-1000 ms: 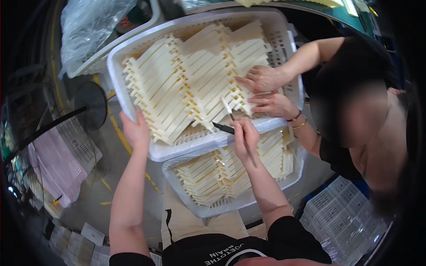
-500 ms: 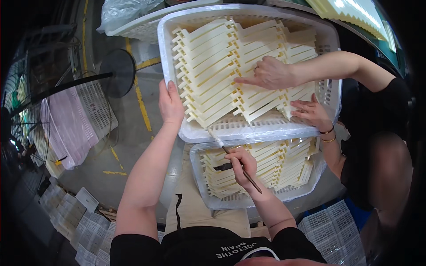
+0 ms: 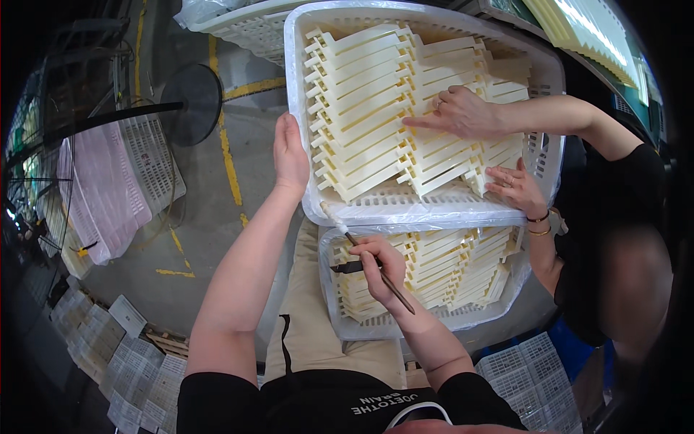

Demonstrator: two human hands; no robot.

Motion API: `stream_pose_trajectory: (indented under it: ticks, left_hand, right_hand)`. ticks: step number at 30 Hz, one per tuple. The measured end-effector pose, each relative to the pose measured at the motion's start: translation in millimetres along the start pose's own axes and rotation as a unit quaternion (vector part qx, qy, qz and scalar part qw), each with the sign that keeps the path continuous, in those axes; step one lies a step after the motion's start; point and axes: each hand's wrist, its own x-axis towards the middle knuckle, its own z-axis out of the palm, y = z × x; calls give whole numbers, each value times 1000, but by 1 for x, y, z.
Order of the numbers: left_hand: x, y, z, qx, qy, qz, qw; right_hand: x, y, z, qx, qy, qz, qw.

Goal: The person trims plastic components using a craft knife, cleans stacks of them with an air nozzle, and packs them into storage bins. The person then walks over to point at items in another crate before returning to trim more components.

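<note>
A white slotted basket [image 3: 426,215] holds rows of cream-coloured slatted plastic parts [image 3: 369,108]. My left hand [image 3: 290,160] lies along its left outer wall, fingers straight and pressed to the plastic. My right hand [image 3: 383,267] is closed around a thin dark-handled brush [image 3: 400,295] with a white fluffy tip, which reaches the basket's near left corner. A flat black tool [image 3: 347,267] also sticks out from this hand; its kind is unclear. From the right, a co-worker's one hand [image 3: 463,114] points at the parts, while the other hand [image 3: 519,189] rests on their near right end.
A second white basket [image 3: 347,331] with similar parts stands beneath the near side of the first. Left are a black round disc [image 3: 191,105] on a pole and a pink-covered stack [image 3: 108,192]. Light crates [image 3: 134,376] line the lower left; another white basket [image 3: 253,32] lies beyond.
The upper basket and its parts have shifted right and slightly away, with my left hand along its side. My right hand and brush have moved slightly left; the co-worker's hands have shifted right.
</note>
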Motion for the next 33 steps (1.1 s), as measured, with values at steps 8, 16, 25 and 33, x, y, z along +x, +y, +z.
stream_pose_trajectory:
  ticks: [8, 16, 25, 33]
  left_hand:
    - [-5, 5, 3, 13, -7, 19, 1000]
    - [-2, -2, -3, 8, -12, 34, 999]
    - [-7, 8, 0, 37, -3, 25, 999]
    - [-3, 1, -4, 92, -3, 36, 995]
  right_hand:
    - [7, -2, 15, -8, 31, 19, 999]
    - [42, -5, 32, -73, 41, 28, 996]
    - [49, 2, 31, -66, 23, 33, 997]
    - [49, 13, 24, 34, 41, 95, 994]
